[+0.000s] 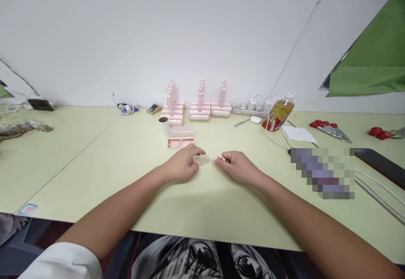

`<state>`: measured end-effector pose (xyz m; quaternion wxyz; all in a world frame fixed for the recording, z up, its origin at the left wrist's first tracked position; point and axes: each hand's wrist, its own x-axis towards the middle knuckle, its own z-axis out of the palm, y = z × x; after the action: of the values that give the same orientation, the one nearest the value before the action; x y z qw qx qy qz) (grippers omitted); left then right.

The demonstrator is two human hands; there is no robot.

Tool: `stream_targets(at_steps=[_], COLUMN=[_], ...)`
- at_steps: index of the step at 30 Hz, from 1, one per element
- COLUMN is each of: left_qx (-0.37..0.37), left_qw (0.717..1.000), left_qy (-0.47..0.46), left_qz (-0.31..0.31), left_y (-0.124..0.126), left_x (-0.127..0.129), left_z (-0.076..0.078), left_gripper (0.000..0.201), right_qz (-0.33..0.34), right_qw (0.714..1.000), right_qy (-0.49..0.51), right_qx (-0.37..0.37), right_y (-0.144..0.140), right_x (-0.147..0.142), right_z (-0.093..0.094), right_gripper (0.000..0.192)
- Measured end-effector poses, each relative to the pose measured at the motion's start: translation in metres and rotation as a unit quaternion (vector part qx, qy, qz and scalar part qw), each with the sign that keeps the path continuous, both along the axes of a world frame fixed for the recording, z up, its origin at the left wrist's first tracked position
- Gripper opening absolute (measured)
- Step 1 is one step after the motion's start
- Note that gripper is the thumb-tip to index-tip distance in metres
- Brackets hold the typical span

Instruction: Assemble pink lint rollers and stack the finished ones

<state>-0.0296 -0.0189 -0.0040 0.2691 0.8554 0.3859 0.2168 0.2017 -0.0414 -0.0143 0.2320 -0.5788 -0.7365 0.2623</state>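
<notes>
My left hand (183, 163) is over the table, left of centre, with its thumb and fingers around the near end of a clear plastic tube-like piece (203, 160). Its index finger stretches out above the piece. Opposite it, my right hand (238, 166) is closed in a pinch on a small pale pink piece (219, 159), mostly hidden by the fingers. A narrow gap separates the two pieces. Just beyond my left hand lies an open pink case (181, 140) with rounded pink shapes inside, its lid raised. Behind that case stands a white cardboard roll (163, 126).
Several pink cases (199, 116) line the wall, with pink tubes (200, 100) standing on them. Rightward are a power strip (248, 111), a drink bottle (278, 112), white paper (299, 134), red-handled tools (329, 130), cables and a black phone-like slab (382, 165). A cable bundle (127, 109) lies back left.
</notes>
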Motion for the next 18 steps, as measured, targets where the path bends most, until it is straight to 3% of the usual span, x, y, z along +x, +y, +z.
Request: stream_targets(at_steps=[6,11,15,18], left_qx=[-0.032,0.032,0.033,0.075], left_qw=[0.979,0.986,0.982,0.979], left_qy=[-0.193,-0.157,-0.182,-0.186], left_qz=[0.053,0.056,0.029,0.027], left_y=[0.009,0.008,0.004,0.005], left_x=[0.003,0.005,0.007,0.005], left_z=[-0.006,-0.010,-0.013,-0.011], left_gripper=[0.044,0.046,0.052,0.041], right_qz=[-0.011,0.006,0.007,0.000], right_qw=[0.999,0.999,0.999,1.000], right_qy=[-0.036,-0.051,-0.046,0.005], right_qx=[-0.003,-0.010,-0.010,0.004], right_y=[0.000,-0.002,-0.002,-0.001], right_x=[-0.002,-0.006,-0.008,-0.008], right_z=[0.002,0.003,0.001,0.000], right_gripper=[0.044,0.042,0.041,0.042])
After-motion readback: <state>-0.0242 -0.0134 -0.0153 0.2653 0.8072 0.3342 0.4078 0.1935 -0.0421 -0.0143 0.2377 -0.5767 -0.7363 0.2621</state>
